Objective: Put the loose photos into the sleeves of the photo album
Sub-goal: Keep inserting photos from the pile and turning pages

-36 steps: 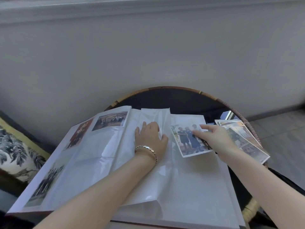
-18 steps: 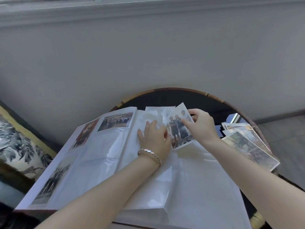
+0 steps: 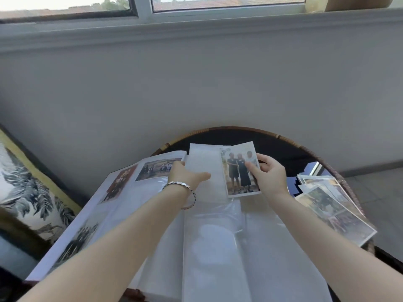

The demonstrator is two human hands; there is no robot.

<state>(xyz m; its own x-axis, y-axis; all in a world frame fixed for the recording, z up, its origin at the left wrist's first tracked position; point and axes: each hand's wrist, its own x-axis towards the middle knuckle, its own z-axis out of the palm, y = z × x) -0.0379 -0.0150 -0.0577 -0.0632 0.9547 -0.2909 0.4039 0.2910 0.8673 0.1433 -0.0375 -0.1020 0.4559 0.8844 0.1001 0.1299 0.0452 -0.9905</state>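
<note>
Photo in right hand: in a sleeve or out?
Out. The right hand pinches the photo over the sleeve page; most of the print bare.

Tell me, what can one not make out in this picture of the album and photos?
Head view only:
- left hand: its fingertips are hidden by its own back, so its hold on the sleeve is unclear.
- pile of loose photos: lower ones covered by the upper ones.
- album: near edge cut off by the frame's bottom and the forearms.

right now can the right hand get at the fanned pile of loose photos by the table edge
Likely yes: the fanned pile of loose photos lies just beside the right hand with nothing between, but that hand pinches a colour print of three people.
</note>
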